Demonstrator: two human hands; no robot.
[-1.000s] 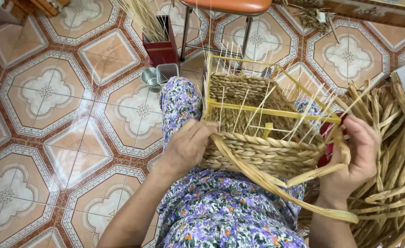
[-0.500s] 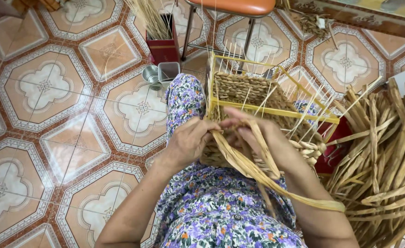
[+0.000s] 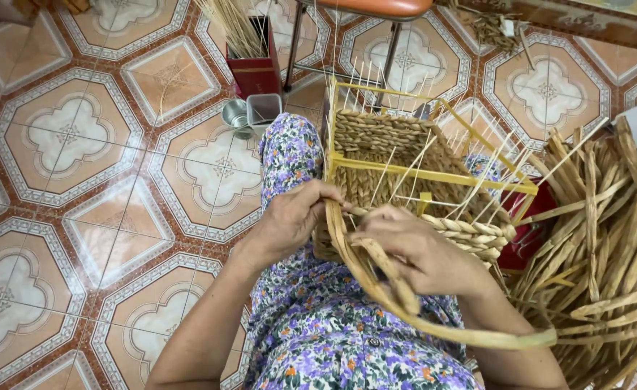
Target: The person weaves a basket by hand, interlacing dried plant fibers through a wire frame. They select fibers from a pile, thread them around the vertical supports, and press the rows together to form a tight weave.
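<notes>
- On the tiled floor [image 3: 65,188] at far left, nothing was being handled; patterned tiles only.
- Upper left of centre, a dark red box [image 3: 257,68] stood on the floor with a bundle of thin pale sticks [image 3: 233,25] upright in it. Just in front sat a small round metal cup [image 3: 236,115] and a small square metal cup [image 3: 264,107]; contents of both too small to tell, the square one looked empty.
- Left hand [image 3: 293,220] was closed on the near-left corner of the half-woven basket [image 3: 398,159], fingers curled over the flat fibre strand [image 3: 376,285] where it met the weave.
- The basket rested on the person's lap, against a purple floral dress [image 3: 333,339], built round a yellow frame [image 3: 434,173] with thin pale stakes [image 3: 405,155] standing up out of it. Woven wall ran most of the way up the far side and lower along the near edge.
- Right hand [image 3: 423,253] was closed on the same strand just right of the left hand, pinching it at the near rim; the loose tail looped down and off to the right.
- Step, as I read it: working a strand in along the near rim row. Next move likely called for threading it between stakes and pulling it snug while the left hand pinned the corner.
- At right, a red container [image 3: 531,227] was mostly hidden behind the basket; contents not visible.
- Far right, a big pile of dried flat fibre [image 3: 607,238] lay loose, touching the basket side.
</notes>
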